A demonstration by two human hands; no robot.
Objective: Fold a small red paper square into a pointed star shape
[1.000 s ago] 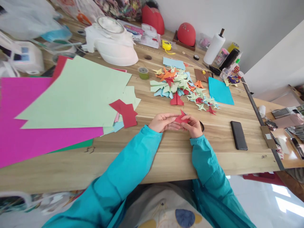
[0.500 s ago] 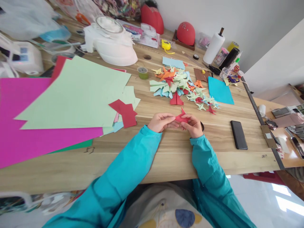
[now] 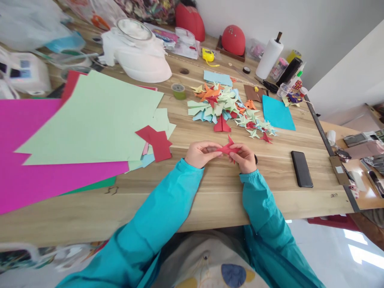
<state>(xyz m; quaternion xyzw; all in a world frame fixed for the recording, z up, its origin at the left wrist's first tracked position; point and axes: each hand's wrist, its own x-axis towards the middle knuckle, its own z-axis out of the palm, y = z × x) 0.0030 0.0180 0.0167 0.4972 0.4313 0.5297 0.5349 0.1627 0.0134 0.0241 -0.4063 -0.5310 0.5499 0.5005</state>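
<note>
A small piece of folded red paper (image 3: 228, 148) with pointed tips is held between my hands, just above the wooden table. My left hand (image 3: 200, 153) pinches its left side between thumb and fingers. On its right side, my right hand (image 3: 244, 157) grips it with thumb and forefinger. Just beyond my hands lies a pile of folded paper pieces (image 3: 216, 105) in green, orange, red and blue. A red paper plane (image 3: 222, 124) rests at the pile's near edge. Smaller folded paper stars (image 3: 252, 124) spread to the right.
Large green paper sheets (image 3: 90, 120) over a magenta sheet (image 3: 27, 176) cover the left side, with red paper scraps (image 3: 159, 144) at their edge. A black phone (image 3: 301, 169) lies right. A tape roll (image 3: 179, 91), yellow tape measure (image 3: 208, 55) and white cap (image 3: 141, 56) stand farther back.
The folded red paper has turned a little in my fingers and shows more of its pointed shape. Both hands keep hold of it and have barely shifted.
</note>
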